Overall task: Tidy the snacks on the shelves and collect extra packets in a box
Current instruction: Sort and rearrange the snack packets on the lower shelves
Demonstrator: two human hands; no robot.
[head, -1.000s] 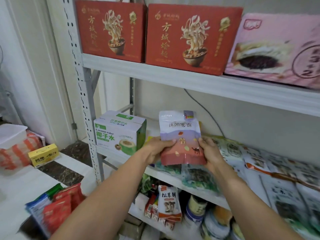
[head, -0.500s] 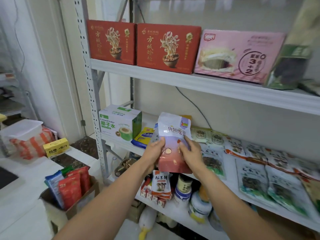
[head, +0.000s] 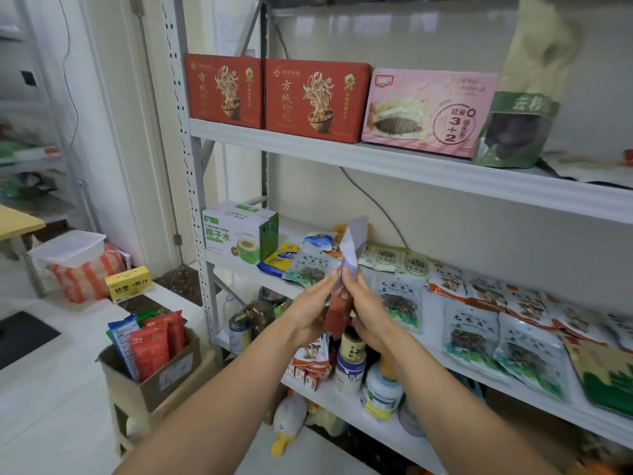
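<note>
Here, the left grip (head: 313, 305) and right grip (head: 371, 315) both pinch the snack pouch (head: 351, 250) between them, edge-on; the cardboard box (head: 150, 389) of packets sits well left of them, lower.

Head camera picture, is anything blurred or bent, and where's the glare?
Head view: the packet gripped by the left hand and right hand is motion-smeared, its print unreadable; the green bag top right is soft; the red boxes are sharp; the shelf post leans from wide-lens distortion; pale reflections streak the wall above the boxes.
</note>
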